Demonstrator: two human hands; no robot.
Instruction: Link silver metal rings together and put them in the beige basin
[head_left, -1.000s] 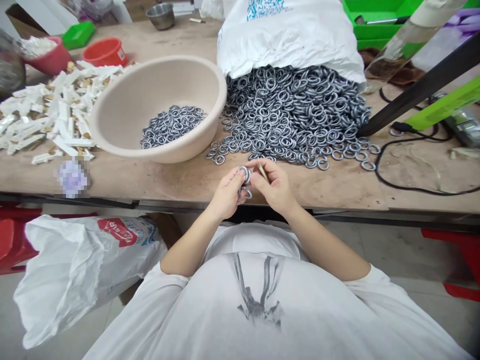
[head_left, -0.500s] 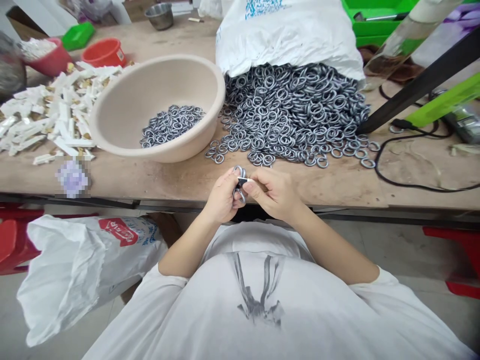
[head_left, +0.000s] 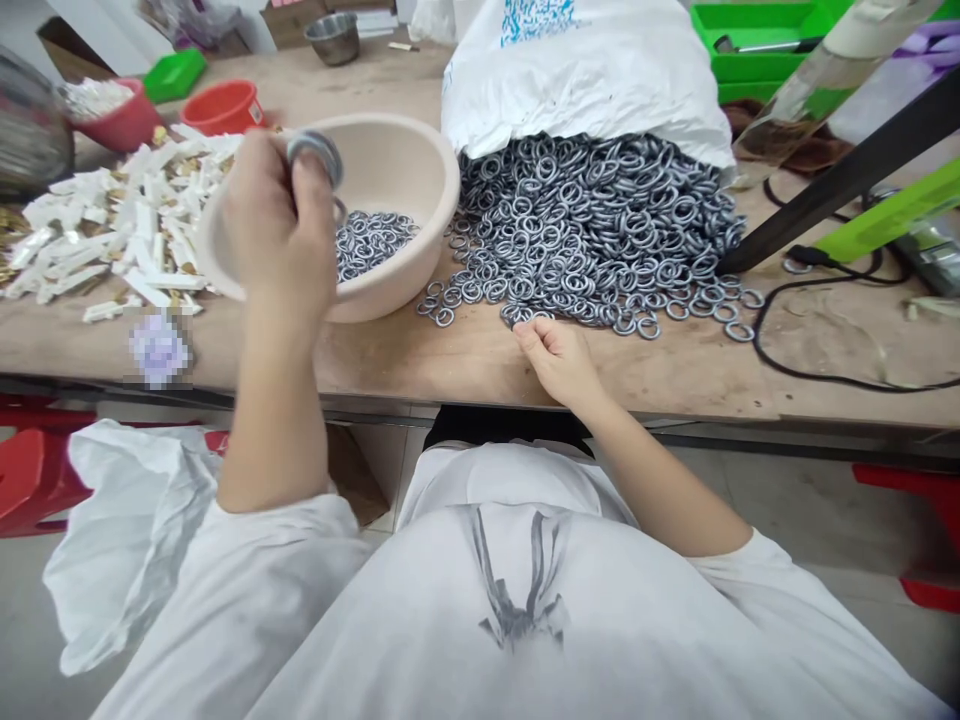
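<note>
My left hand (head_left: 274, 215) is raised over the left side of the beige plastic bowl (head_left: 442, 190), blurred by motion. Several grey metal rings (head_left: 319, 155) stick out between its closed thumb and fingers. Inside the bowl lies a heap of similar rings (head_left: 371, 240). My right hand (head_left: 561, 362) is low over the table, at the front edge of a big pile of loose grey rings (head_left: 600, 215). Its fingers are curled with thumb against forefinger; whether anything is pinched there is hidden.
A white sack (head_left: 585, 80) lies behind the pile, its mouth over the rings. White strips (head_left: 146, 230) cover the table's left, near a red tub (head_left: 221, 108). At the right stand a black post (head_left: 847, 170) and a black cable (head_left: 810, 375). A white bag (head_left: 135, 540) hangs low at left.
My hands were together at the table's front edge, working on rings and a small black piece. The left has since lifted up and left with rings; the right has shifted slightly right, toward the pile.
</note>
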